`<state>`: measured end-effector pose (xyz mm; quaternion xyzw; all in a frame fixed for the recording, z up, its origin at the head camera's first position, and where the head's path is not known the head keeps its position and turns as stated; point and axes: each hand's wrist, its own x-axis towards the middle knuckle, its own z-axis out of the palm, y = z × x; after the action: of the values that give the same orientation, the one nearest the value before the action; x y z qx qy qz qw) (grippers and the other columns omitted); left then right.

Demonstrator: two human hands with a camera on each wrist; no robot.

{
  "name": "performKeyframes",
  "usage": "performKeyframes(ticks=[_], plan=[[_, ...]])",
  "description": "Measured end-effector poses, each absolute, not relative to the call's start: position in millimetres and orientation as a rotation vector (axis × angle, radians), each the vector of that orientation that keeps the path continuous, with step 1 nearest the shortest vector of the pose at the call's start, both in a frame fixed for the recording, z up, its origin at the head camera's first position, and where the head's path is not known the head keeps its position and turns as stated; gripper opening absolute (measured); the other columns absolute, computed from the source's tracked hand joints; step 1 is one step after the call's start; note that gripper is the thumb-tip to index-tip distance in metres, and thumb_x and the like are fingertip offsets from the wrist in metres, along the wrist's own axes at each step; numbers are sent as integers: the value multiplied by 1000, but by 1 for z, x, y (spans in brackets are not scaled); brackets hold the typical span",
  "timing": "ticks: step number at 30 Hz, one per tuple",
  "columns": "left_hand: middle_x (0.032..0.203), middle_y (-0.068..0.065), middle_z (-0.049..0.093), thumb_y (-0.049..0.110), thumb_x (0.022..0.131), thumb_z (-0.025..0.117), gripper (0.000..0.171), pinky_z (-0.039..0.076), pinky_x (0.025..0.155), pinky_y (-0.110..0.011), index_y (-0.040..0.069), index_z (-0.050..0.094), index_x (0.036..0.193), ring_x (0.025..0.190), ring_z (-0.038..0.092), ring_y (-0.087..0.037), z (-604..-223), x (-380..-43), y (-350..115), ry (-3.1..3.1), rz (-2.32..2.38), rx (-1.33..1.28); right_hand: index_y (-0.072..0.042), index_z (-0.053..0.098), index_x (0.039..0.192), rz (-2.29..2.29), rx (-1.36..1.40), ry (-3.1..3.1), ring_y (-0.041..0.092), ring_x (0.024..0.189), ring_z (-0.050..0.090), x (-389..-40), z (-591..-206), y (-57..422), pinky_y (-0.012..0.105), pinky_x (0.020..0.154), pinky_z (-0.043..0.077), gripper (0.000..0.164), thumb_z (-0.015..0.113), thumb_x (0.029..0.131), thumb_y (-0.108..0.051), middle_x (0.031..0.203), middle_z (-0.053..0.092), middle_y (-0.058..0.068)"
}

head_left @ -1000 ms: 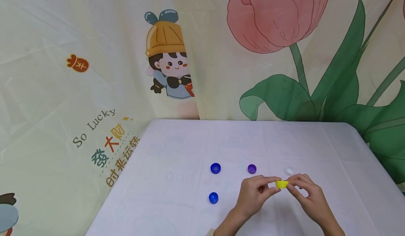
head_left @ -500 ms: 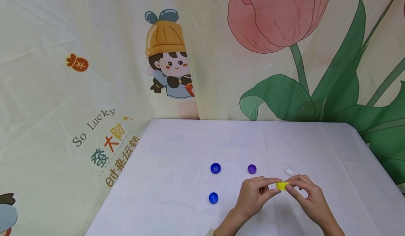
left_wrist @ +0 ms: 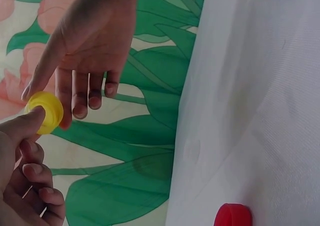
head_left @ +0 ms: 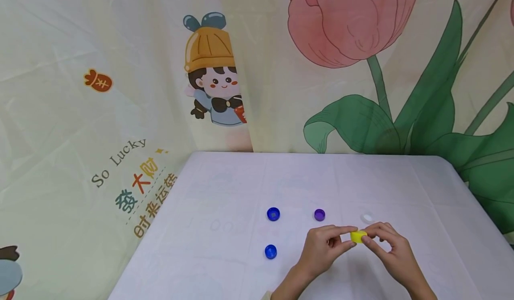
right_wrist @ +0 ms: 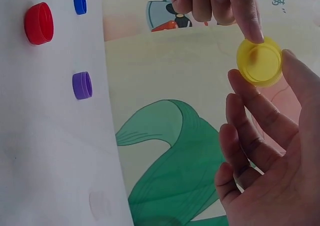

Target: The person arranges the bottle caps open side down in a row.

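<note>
A yellow bottle cap is up off the table between my two hands. My left hand pinches its left side between thumb and index finger. From the right, the thumb and index finger of my right hand pinch it too. In the right wrist view the yellow cap shows its round shape, with the right thumb and index finger at its rim. The left wrist view has the left thumb against the yellow cap. Just beyond the right hand lies a clear whitish cap.
Two blue caps and a purple cap stand left of the hands on the white-covered table. A red cap appears in both wrist views; the head view does not show it. A printed curtain hangs behind the table.
The yellow cap has tilted and turned slightly between the fingers, and the right thumb has shifted a little left across it. The caps on the table have not moved.
</note>
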<state>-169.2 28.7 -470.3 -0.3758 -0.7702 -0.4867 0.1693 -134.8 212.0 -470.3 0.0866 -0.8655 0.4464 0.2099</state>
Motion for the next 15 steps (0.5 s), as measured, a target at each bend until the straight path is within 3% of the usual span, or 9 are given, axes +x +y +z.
performKeyframes(ticks=[4,15], plan=[[58,8,47,25,83,69,30,31,44,-7,12,69,109,53,33,8,-471,-169,28,-2207,-1411,-1072,-16,70,86,1236,241,-2400,4,83,47,-134,-471,212,23,68,34,9,72,80,-10,84,61,-9],[57,5,48,23,82,70,34,32,44,-8,9,67,112,52,35,5,-470,-170,28,-2229,-1507,-1046,-15,69,102,1260,342,-2336,6,82,46,-134,-476,217,23,68,33,32,78,72,-6,86,61,-9]])
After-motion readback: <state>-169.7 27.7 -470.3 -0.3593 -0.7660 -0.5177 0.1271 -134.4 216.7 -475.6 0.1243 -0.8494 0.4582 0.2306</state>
